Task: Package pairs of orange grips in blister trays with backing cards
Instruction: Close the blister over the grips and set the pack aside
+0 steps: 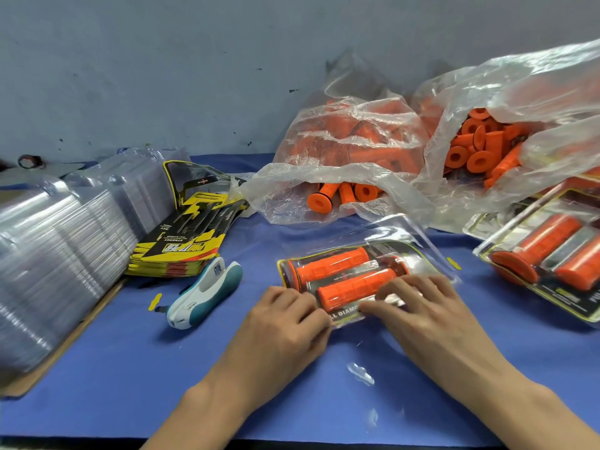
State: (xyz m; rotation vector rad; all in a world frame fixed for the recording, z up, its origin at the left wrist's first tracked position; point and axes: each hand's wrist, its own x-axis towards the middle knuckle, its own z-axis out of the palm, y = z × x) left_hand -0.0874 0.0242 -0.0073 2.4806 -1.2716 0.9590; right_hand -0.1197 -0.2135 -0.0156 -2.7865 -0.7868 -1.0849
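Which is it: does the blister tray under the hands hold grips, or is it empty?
Holding grips: two orange grips lie side by side inside the blister tray.

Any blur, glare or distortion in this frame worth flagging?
Head view: the tray stack at far left is smeared; glare streaks the bags and the blister pack under both hands; wide-angle bending curves the table edge; soft, even light, faint shadows.
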